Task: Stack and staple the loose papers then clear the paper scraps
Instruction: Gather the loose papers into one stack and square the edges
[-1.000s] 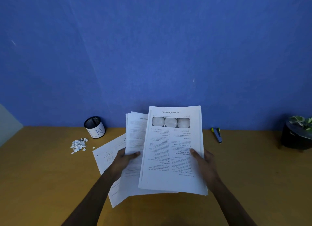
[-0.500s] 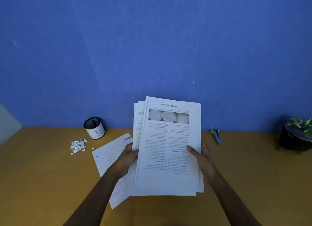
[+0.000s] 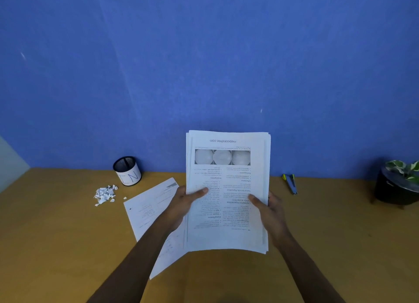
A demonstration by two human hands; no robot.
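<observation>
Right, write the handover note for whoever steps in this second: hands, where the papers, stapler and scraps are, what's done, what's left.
Left hand and right hand each grip a side of the paper stack, held up above the desk, edges nearly squared.
One loose sheet lies on the desk, partly under the stack and left arm.
Stapler lies untouched at the back right.
Paper scraps sit piled beside the mesh cup.
Done: most sheets gathered.
Left: add the last sheet, staple, clear scraps.
</observation>
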